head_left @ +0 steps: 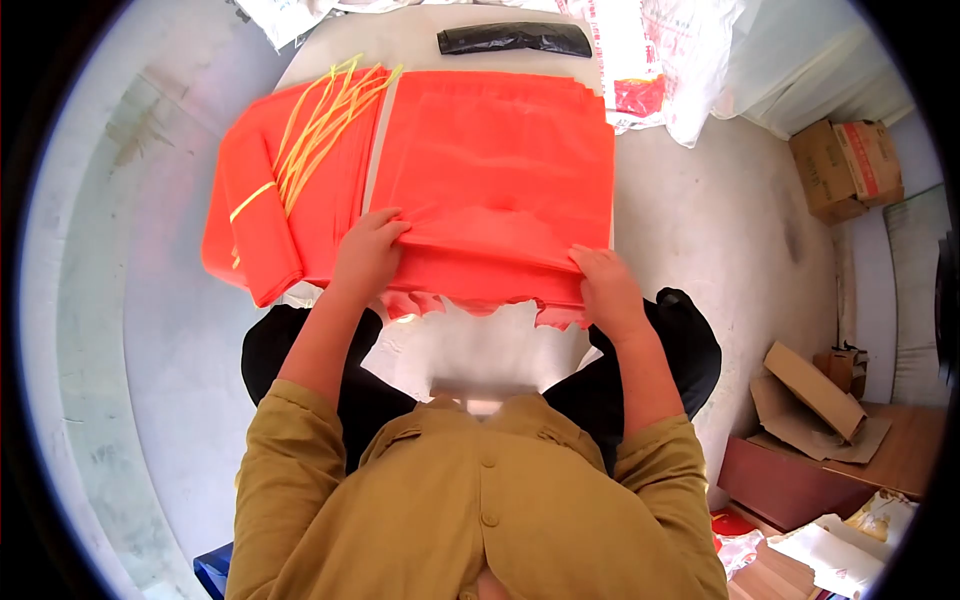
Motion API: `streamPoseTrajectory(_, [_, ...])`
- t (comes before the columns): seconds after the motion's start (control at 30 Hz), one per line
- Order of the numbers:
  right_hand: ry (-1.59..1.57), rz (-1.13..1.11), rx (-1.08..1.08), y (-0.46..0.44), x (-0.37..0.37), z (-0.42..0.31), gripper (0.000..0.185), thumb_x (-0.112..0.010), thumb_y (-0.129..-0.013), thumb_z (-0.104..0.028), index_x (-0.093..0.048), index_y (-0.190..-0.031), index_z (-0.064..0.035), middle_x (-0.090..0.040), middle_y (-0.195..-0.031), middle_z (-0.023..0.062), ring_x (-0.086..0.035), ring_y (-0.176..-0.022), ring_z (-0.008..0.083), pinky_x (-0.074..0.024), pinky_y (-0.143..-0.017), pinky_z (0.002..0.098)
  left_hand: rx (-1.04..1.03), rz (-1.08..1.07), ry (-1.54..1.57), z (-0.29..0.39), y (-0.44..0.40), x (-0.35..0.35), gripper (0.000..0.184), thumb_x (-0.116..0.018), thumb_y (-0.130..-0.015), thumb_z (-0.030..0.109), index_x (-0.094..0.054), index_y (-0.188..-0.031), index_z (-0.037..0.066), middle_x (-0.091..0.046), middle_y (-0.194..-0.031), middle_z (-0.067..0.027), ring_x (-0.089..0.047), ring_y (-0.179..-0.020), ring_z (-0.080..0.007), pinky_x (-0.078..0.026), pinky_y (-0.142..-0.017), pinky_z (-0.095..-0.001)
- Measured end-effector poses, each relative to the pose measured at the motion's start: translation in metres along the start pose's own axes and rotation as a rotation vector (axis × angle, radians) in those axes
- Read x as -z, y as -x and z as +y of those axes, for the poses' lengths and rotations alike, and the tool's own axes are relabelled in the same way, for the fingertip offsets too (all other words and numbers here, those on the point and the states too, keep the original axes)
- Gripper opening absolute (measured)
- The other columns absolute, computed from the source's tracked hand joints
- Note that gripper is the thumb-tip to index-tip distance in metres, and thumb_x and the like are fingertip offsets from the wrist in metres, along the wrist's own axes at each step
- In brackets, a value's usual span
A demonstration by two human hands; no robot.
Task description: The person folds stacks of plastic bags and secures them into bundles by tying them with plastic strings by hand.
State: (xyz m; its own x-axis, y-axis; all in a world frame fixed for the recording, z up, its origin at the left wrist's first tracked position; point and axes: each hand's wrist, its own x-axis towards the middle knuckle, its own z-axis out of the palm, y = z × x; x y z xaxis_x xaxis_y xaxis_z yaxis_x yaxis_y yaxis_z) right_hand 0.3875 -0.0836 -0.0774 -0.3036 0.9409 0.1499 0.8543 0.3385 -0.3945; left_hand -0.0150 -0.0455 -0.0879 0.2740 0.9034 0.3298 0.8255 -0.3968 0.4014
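Observation:
A wide stack of thin red sheets [490, 140] lies in front of me, its near edge wavy and hanging over the table's edge. My left hand [370, 250] is closed on the top red sheet near its left side, fingertips pinching it. On the right side my right hand [608, 288] grips the same sheet, with the fingers partly out of sight. Between both hands the sheet is raised into a crosswise fold. Left of the stack lies a rolled red bundle [258, 225] tied with a yellow band. Several loose yellow ribbons [310, 150] rest beside it on more red sheets.
A black plastic roll [515, 40] lies at the table's far side. White plastic bags [690, 60] are at the back right. Cardboard boxes [845, 170] stand by the right wall. Flattened cardboard [815, 400] lies on a reddish-brown box [780, 480] at the lower right.

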Motion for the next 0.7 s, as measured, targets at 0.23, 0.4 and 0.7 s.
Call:
streamPoseTrajectory(0.23, [-0.695, -0.018, -0.381, -0.016, 0.046, 0.023, 0.026, -0.067, -0.096, -0.005, -0.069, -0.122, -0.0019, -0.073, -0.113, 0.0099, -0.069, -0.102, 0.0202, -0.0561, -0.09, 0.0339, 0.427, -0.141, 0.668, 0.0, -0.01, 0.042, 0.018, -0.075, -0.096, 0.01, -0.07, -0.11, 0.0, -0.073, -0.101, -0.0079, -0.067, -0.094, -0.0175, -0.053, -0.085, -0.0322])
streamPoseTrajectory(0.4, [-0.802, 0.171, -0.375, -0.066, 0.029, 0.042, 0.022, -0.07, -0.098, -0.012, -0.065, -0.118, -0.004, -0.07, -0.104, 0.0022, -0.064, -0.089, 0.0123, -0.0533, -0.083, 0.0296, 0.566, 0.01, 0.641, -0.013, -0.044, 0.013, 0.031, -0.075, -0.098, 0.022, -0.066, -0.117, 0.0, -0.073, -0.099, -0.0113, -0.069, -0.091, -0.0193, -0.054, -0.082, -0.0335])
streamPoseTrajectory(0.7, [-0.546, 0.246, -0.357, -0.103, -0.027, 0.08, 0.018, -0.072, -0.096, -0.017, -0.068, -0.108, -0.0046, -0.068, -0.098, 0.0082, -0.062, -0.082, 0.0185, -0.0531, -0.079, 0.0339, 0.589, -0.022, 0.212, -0.033, -0.077, -0.029, 0.047, -0.073, -0.096, 0.036, -0.064, -0.125, 0.0, -0.074, -0.11, -0.0207, -0.071, -0.104, -0.0367, -0.056, -0.089, -0.0445])
